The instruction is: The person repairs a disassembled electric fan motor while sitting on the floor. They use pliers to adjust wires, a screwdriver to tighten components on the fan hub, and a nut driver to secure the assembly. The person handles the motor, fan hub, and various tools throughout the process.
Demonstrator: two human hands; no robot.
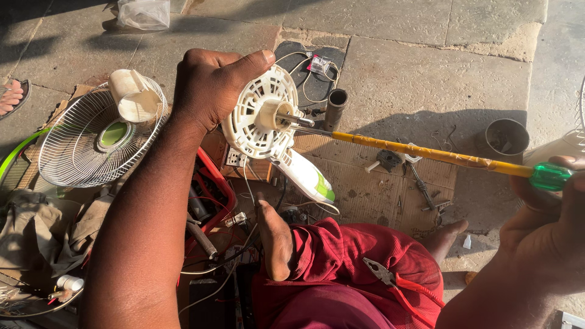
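The left hand (210, 88) clasps the white fan housing (256, 116); the right hand (551, 201) grasps a long screwdriver (426, 153), its tip lying leftward at the hub.

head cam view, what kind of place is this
Probably an informal outdoor fan repair spot on a stone floor: a wire fan guard, a fan motor housing under a long screwdriver, pliers.

The right hand (548, 213) was cut off by the right edge, so its fingers could not all be seen. The left hand (213, 85) hid the back of the white fan motor housing (259, 116). A plastic bag (144, 12) was cut off at the top edge. The small bits (426, 195) on the cardboard (365, 189) were too tiny to tell.
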